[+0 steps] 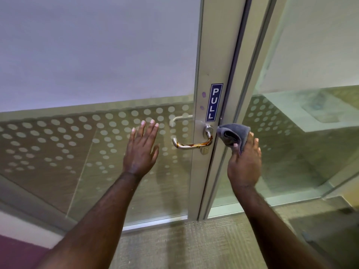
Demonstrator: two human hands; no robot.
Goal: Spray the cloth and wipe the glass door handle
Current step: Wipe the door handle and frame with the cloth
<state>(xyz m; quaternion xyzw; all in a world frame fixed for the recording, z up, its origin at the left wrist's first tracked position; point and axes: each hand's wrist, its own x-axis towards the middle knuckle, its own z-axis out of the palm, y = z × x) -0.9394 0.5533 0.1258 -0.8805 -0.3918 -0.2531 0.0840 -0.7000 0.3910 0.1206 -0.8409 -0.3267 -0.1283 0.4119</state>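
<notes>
Two bare hands are raised in front of a glass door (pixel 97 55). The right hand (pixel 245 162) has its grip closed on a folded grey cloth (pixel 234 135), thumb pressing the fabric against the fingers, and the cloth bunches up above and ahead of the knuckles. The metal door handle (pixel 191 145) lies just to the left of that grip: its round base sits close beside the cloth's leading edge, with a thin gap showing between them, and the lever runs leftward from there, streaked with brownish marks. The left hand (pixel 142 147) is spread flat with fingers straight and apart, its grip released and grasping nothing, palm toward the dotted glass; the curved end of the handle is just to its right. A blue PULL sign (pixel 214 102) is fixed on the metal door frame (pixel 217 45), above the handle and up-left of the cloth.
</notes>
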